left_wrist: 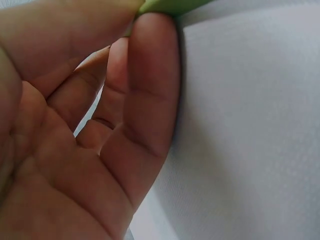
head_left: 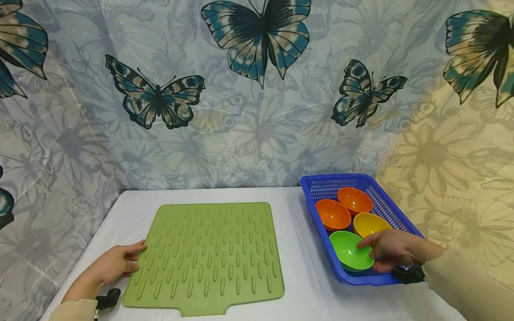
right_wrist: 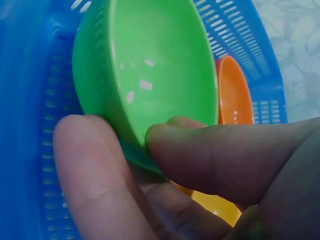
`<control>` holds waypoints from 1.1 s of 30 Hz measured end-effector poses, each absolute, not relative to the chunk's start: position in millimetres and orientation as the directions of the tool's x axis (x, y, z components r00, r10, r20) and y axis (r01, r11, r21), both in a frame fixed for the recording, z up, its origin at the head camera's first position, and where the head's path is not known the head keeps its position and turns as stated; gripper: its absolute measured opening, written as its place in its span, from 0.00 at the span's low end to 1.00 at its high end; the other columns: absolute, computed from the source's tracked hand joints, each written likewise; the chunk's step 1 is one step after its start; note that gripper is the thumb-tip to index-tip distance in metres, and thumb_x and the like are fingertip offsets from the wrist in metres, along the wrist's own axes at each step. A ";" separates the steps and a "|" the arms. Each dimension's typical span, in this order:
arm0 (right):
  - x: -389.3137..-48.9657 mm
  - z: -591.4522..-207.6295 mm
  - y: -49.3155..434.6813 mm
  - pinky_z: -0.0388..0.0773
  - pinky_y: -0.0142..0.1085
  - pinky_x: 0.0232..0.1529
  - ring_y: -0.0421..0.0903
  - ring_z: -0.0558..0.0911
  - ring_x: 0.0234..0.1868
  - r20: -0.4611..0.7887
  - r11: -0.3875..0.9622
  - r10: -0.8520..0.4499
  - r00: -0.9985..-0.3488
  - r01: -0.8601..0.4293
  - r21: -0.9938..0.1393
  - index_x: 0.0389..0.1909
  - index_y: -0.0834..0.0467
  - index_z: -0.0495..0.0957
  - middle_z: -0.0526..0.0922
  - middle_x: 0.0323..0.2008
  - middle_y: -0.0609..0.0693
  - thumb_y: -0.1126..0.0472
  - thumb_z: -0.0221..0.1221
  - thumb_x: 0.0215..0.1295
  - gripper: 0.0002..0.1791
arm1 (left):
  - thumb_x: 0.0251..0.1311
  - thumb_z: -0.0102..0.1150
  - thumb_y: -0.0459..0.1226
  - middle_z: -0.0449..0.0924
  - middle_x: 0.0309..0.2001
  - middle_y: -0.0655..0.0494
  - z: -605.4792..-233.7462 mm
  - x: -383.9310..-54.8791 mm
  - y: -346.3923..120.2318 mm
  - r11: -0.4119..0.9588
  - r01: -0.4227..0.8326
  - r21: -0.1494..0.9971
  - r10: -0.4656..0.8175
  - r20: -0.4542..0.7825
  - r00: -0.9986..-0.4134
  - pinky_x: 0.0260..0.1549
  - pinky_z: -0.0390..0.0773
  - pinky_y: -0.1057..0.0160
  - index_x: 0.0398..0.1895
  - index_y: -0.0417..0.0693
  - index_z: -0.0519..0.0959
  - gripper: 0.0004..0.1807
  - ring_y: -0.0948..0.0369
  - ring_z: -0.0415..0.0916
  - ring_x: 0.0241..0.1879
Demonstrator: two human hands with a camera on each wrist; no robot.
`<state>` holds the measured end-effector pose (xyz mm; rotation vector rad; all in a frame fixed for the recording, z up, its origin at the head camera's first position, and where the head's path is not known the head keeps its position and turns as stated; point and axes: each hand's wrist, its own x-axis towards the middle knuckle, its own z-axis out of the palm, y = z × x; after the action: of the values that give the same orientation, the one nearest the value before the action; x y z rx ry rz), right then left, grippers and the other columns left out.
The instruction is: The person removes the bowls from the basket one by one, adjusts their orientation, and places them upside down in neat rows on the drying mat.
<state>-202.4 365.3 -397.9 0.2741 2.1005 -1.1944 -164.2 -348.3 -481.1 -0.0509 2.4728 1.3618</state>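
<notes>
A green mat (head_left: 209, 254) with raised ridges lies on the white table. At its left edge, my left hand (head_left: 114, 263) pinches the rim; the left wrist view shows thumb and fingertips meeting on a sliver of the mat (left_wrist: 172, 6). Over on the right, a green bowl (head_left: 349, 252) sits tilted at the near end of a blue basket (head_left: 337, 278). My right hand (head_left: 395, 249) grips this bowl's rim, the thumb (right_wrist: 185, 155) on the inner side and fingers outside. Behind it in the basket are a yellow bowl (head_left: 371, 223) and two orange bowls (head_left: 332, 215).
White cloth covers the table (head_left: 297, 267), with the basket at its right side. A butterfly-print curtain (head_left: 261, 133) hangs right behind the table and along both sides. Black wrist straps (head_left: 108, 299) are on both arms.
</notes>
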 end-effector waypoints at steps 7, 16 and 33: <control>-201.6 -395.4 362.6 0.81 0.40 0.31 0.50 0.79 0.22 -0.650 0.569 -0.106 -0.752 0.491 -0.660 0.53 0.64 0.76 0.72 0.36 0.62 0.76 0.55 0.54 0.23 | 0.49 0.61 0.23 0.70 0.46 0.43 -482.2 -164.9 -348.3 0.543 -0.182 0.820 0.119 -0.290 -0.950 0.22 0.74 0.61 0.64 0.31 0.64 0.35 0.53 0.64 0.34; -195.9 -391.9 373.7 0.80 0.43 0.34 0.52 0.78 0.27 -0.590 0.468 -0.224 -0.775 0.446 -0.763 0.55 0.66 0.74 0.70 0.44 0.61 0.76 0.54 0.51 0.26 | 0.51 0.63 0.27 0.70 0.47 0.43 -481.7 -162.7 -349.1 0.554 -0.195 0.809 0.115 -0.307 -0.945 0.25 0.76 0.59 0.66 0.34 0.62 0.37 0.54 0.65 0.38; -195.4 -363.5 350.3 0.78 0.48 0.42 0.55 0.79 0.41 -0.311 0.255 -0.325 -0.893 0.234 -0.938 0.62 0.68 0.65 0.68 0.50 0.63 0.72 0.49 0.61 0.26 | 0.51 0.61 0.25 0.69 0.47 0.42 -486.3 -163.2 -348.2 0.530 -0.208 0.822 0.105 -0.307 -0.946 0.22 0.75 0.60 0.66 0.34 0.61 0.36 0.54 0.65 0.34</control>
<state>-195.4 350.3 -363.5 -0.0827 2.0871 -1.6781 -163.2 -348.2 -486.3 -0.0858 2.4539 1.3810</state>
